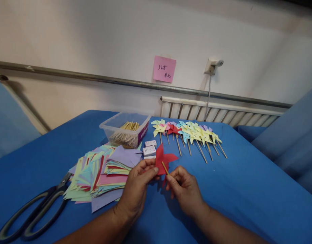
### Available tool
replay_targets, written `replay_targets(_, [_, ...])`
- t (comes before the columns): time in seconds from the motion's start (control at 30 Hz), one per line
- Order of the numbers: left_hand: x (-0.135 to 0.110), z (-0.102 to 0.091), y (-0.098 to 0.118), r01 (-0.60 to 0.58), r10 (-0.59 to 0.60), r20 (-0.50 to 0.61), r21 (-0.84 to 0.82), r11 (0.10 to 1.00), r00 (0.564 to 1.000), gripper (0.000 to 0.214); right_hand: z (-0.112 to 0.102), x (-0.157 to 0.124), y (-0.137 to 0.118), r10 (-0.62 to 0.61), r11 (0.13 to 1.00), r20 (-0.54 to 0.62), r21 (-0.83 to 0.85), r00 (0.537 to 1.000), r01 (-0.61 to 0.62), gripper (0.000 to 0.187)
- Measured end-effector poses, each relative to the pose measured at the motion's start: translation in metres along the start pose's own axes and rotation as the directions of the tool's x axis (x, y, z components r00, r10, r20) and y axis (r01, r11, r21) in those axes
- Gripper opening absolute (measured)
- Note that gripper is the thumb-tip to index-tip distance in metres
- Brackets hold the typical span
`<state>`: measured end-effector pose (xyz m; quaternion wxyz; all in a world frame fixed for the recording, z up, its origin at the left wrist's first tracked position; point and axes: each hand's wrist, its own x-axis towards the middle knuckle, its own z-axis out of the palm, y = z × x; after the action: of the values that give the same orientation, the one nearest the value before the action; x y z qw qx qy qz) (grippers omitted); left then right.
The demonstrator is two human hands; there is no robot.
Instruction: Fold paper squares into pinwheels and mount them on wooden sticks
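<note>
Between my hands is a red paper pinwheel [161, 161], its folded blades pointing up and to the right. My left hand [139, 183] is closed on the pinwheel's left edge, thumb on top. In my right hand [183, 189], thumb and fingers pinch a thin wooden stick [165, 167], whose upper end lies against the pinwheel's middle. Whether the stick is fastened there I cannot tell. Just behind my left hand are small white boxes [149, 151]. To its left lies a heap of coloured paper sheets [102, 176].
Scissors [44, 206] lie at the left front of the blue-covered table [237, 189]. A clear plastic tub [125, 130] of wooden sticks stands behind the paper. Several finished pinwheels [188, 132] on sticks lie at the back right, before a radiator [222, 112]. A pink note [164, 69] hangs on the wall.
</note>
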<state>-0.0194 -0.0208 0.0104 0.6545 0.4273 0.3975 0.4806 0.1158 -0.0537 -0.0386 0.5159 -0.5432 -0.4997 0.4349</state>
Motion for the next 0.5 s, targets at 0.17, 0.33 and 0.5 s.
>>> replay_targets(0.17, [0.0012,-0.0015,-0.0024,0.004,-0.004,0.025,0.012,1.000,1.000,0.016,0.0000,-0.0005,-0.0004,0.003,1.000,0.002,0.005,1.000,-0.003,0.024])
replay_targets(0.33, [0.0019,-0.0035,-0.0065,-0.012,0.011,0.025,0.043,0.999,1.000,0.017,0.0020,-0.0003,0.0014,0.019,1.000,-0.004,0.005,1.000,-0.019,0.024])
replay_targets(0.5, [0.0004,-0.0031,-0.0052,-0.027,0.025,0.028,0.057,0.998,0.999,0.024,0.0022,-0.0006,0.0012,0.035,0.999,-0.003,0.022,0.999,-0.035,0.025])
